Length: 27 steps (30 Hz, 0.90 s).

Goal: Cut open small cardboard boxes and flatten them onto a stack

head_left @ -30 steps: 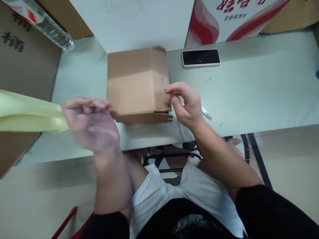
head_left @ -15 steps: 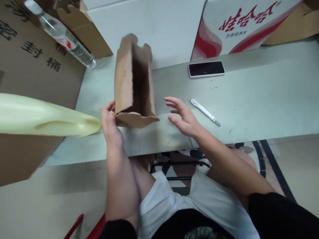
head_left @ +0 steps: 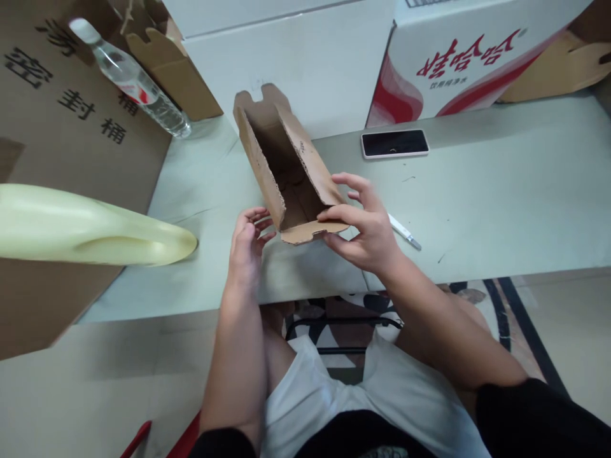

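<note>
A narrow brown cardboard box (head_left: pixel 312 159) with an open top and cut, ragged edges stands tilted above the table in front of me. My right hand (head_left: pixel 365 222) grips its near right corner, thumb below and fingers over the flap. Beside the near left corner is my left hand (head_left: pixel 249 238), its fingers apart and curved; it holds nothing, and whether a fingertip touches the box I cannot tell. Partly behind my right hand lies a white craft knife (head_left: pixel 405 231) on the table.
A phone (head_left: pixel 395 144) lies near the white and red carton (head_left: pixel 453 70) at the back. To the left are a water bottle (head_left: pixel 138 86), a large brown carton (head_left: pixel 62 152) and a pale yellow-green smooth object (head_left: pixel 95 226). The pale green table (head_left: pixel 501 191) ends near my lap.
The box has moved right and turned, its near end now to the right. My right hand has taken hold of it. My left hand has let go and shifted right.
</note>
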Each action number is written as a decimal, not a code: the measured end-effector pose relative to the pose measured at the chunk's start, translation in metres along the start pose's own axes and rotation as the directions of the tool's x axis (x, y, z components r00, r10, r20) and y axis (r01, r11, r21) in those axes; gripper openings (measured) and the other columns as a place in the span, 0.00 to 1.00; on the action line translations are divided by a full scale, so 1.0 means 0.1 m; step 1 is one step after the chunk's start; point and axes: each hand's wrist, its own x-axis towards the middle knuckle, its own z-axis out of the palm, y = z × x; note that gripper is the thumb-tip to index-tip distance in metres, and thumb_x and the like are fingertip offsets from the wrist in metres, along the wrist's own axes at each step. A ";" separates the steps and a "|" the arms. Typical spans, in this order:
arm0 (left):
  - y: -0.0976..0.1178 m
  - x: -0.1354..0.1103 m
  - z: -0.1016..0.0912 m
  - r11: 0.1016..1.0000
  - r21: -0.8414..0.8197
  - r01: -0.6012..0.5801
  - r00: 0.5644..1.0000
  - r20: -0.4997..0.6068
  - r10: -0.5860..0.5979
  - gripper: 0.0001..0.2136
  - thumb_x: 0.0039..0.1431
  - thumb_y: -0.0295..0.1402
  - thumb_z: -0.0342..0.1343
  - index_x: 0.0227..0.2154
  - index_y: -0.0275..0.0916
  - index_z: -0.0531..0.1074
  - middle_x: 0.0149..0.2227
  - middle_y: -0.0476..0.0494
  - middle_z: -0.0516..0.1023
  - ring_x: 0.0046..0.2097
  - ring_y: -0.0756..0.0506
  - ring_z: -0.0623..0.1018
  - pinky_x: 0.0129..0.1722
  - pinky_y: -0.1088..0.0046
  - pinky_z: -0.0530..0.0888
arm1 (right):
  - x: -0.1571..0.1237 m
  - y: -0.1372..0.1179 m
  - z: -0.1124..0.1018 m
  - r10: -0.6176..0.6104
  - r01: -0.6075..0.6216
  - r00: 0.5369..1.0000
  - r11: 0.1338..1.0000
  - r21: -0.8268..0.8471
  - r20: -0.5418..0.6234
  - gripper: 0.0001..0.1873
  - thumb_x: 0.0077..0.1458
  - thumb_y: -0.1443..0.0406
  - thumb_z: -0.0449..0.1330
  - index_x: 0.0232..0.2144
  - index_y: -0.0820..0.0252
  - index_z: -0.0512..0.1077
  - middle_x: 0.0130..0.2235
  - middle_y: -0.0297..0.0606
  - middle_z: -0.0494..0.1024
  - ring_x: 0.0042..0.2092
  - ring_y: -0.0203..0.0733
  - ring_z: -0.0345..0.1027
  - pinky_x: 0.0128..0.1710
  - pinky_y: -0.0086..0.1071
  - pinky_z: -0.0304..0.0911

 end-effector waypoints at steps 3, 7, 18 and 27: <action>-0.02 0.03 0.02 0.999 0.016 -0.044 0.998 -0.048 0.045 0.26 0.45 0.60 0.63 0.40 0.46 0.73 0.50 0.41 0.77 0.51 0.40 0.79 0.39 0.70 0.76 | 0.02 0.04 -0.08 0.046 -0.053 0.997 0.990 0.127 0.057 0.08 0.58 0.56 0.68 0.38 0.49 0.84 0.66 0.42 0.67 0.68 0.58 0.63 0.62 0.58 0.68; -0.01 0.06 0.00 0.982 0.045 -0.181 0.964 -0.190 0.187 0.26 0.48 0.58 0.61 0.44 0.47 0.69 0.54 0.41 0.76 0.55 0.40 0.78 0.44 0.69 0.77 | 0.06 0.01 -0.33 0.011 -0.091 0.977 0.926 0.367 0.213 0.08 0.55 0.52 0.71 0.34 0.45 0.86 0.70 0.36 0.65 0.71 0.57 0.60 0.65 0.56 0.67; 0.23 0.07 0.01 0.817 0.202 -0.539 0.778 -0.251 0.576 0.28 0.56 0.57 0.50 0.51 0.44 0.65 0.49 0.41 0.78 0.57 0.38 0.77 0.63 0.56 0.72 | 0.09 -0.05 -0.76 -0.034 -0.164 0.925 0.863 0.478 0.379 0.16 0.53 0.52 0.73 0.44 0.45 0.84 0.68 0.38 0.69 0.69 0.57 0.64 0.67 0.56 0.65; 0.19 0.06 -0.02 0.670 0.375 -0.640 0.682 -0.123 0.720 0.21 0.53 0.55 0.56 0.40 0.42 0.71 0.46 0.40 0.75 0.58 0.35 0.74 0.66 0.51 0.66 | -0.05 0.25 -0.46 0.238 -0.291 0.956 0.854 0.432 0.174 0.33 0.57 0.38 0.60 0.58 0.43 0.69 0.36 0.34 0.74 0.37 0.45 0.72 0.39 0.41 0.75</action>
